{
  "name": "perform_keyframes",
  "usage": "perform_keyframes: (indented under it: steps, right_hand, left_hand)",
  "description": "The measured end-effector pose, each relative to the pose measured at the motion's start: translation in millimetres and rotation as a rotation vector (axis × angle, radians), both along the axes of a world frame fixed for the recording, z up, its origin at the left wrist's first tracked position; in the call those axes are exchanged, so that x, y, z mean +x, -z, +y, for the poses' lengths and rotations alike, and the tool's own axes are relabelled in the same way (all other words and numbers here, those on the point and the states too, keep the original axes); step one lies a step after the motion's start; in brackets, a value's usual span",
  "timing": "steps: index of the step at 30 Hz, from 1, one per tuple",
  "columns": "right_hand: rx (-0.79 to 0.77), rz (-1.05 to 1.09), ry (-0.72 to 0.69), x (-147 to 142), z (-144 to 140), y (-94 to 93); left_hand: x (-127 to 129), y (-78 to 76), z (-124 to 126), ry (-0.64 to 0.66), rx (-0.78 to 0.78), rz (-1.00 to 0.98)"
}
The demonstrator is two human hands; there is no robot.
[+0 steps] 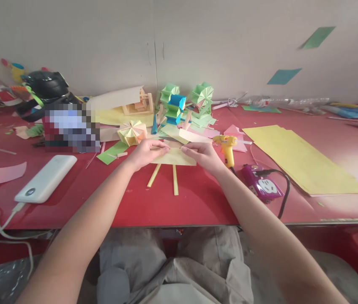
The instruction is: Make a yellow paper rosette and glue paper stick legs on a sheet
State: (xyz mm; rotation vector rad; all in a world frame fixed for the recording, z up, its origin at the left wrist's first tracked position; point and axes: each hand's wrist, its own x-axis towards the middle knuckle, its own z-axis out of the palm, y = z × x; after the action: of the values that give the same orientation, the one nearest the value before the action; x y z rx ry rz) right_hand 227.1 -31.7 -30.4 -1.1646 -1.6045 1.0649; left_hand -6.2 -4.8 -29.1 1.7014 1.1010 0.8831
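Observation:
A pale yellow sheet of paper point(179, 158) is held by its far edge above the red table point(134, 202). My left hand point(148, 153) pinches it toward the left, and my right hand point(202, 155) pinches it toward the right, thumbs close together. Two narrow yellow paper strips, a left strip point(154, 175) and a right strip point(175, 180), lie just in front of the sheet. Behind my left hand stands a folded yellow paper wheel point(132, 131). Beyond both hands are green and blue pleated paper shapes point(175, 109).
A yellow glue gun point(228, 147) and a purple power socket point(264, 183) with a black cord are right of my hands. Large yellow sheets point(302, 160) lie farther right. Leftward are a white power bank point(46, 179) with its cable, a blurred-out screen point(72, 128) and a black object point(45, 86).

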Motion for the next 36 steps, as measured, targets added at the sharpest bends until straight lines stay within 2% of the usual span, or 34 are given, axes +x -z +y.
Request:
perform_keyframes:
  steps: [7, 21, 28, 36]
  right_hand:
    - [-0.036, 0.034, 0.008, -1.7, 0.3, 1.2]
    - [-0.106, 0.087, 0.042, -2.3, 0.2, 3.3]
    - [-0.073, 0.083, 0.044, -3.8, -0.2, 4.3]
    - [-0.067, 0.073, 0.032, -3.7, -1.3, 2.8]
  left_hand:
    - [5.7, -1.9, -4.2, 0.025, 0.082, 0.049]
    - [3.1, 4.7, 2.1, -0.007, -0.072, -0.136]
    - [3.6, 8.8, 5.0, -0.026, -0.071, -0.161]
    - [7.1, 0.2, -2.0, -0.014, -0.121, -0.118]
